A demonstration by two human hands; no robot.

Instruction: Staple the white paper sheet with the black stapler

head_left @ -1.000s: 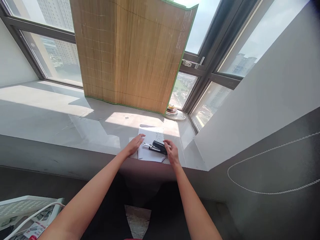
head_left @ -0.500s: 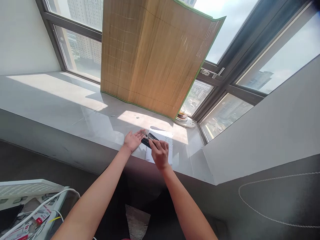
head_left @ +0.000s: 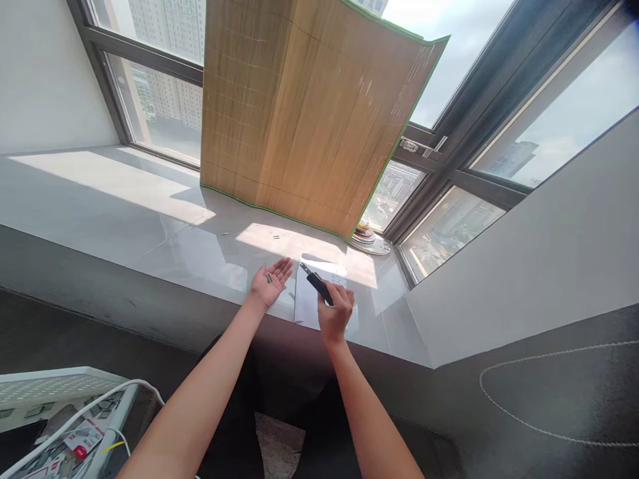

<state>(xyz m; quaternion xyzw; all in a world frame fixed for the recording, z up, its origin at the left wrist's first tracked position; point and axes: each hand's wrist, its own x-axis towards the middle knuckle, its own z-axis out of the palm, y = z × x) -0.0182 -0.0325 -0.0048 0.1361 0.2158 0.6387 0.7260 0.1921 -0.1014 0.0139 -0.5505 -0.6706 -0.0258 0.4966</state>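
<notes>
My left hand (head_left: 268, 285) lies palm up with its fingers stretched out, just left of the paper. A small grey strip of staples (head_left: 269, 277) rests loose on its palm. In my right hand (head_left: 336, 311) is a black stapler (head_left: 318, 286), its metal-tipped end pointing up and left over the paper. The fingers wrap round its rear end. Beneath the stapler, white sheets of paper (head_left: 307, 309) with some writing at the right lie on the window sill.
Small pieces (head_left: 276, 237) lie on the sill (head_left: 200, 259) beyond my hands. A bamboo mat (head_left: 299, 120) leans against the window, with stacked plates (head_left: 372, 245) by its lower right corner. At lower left stands a white basket (head_left: 74, 376) with boxes and cables.
The stapler, its two arms spread apart before, now shows as one bar and has moved right, away from my left hand. The staple strip now shows on my left palm.
</notes>
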